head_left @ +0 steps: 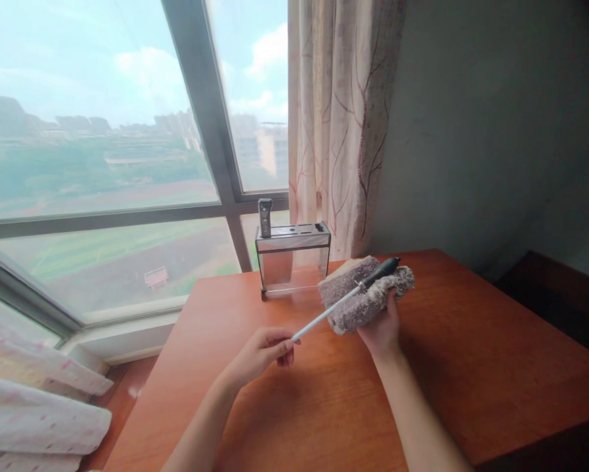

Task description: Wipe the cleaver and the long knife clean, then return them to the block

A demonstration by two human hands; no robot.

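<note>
My left hand [269,351] pinches the thin tip of a sharpening steel [327,314], a pale rod with a black handle, above the wooden table. The rod slants up and to the right from my fingers. Its handle lies against a fluffy grey-brown cloth [349,319]. My right hand [383,328] grips this bunched cloth from below and the right, thumb on top; the other fingers are mostly hidden under it. Behind the cloth, a clear-sided knife block [294,239] stands upright, with one grey handle [265,217] sticking up at its left end.
The reddish-brown table [284,419] stretches beneath both hands, its far edge close behind the knife block. Beyond it are a large window [102,164] and a patterned curtain [346,131]. A plain wall [471,131] rises on the right. Another curtain [33,419] hangs at lower left.
</note>
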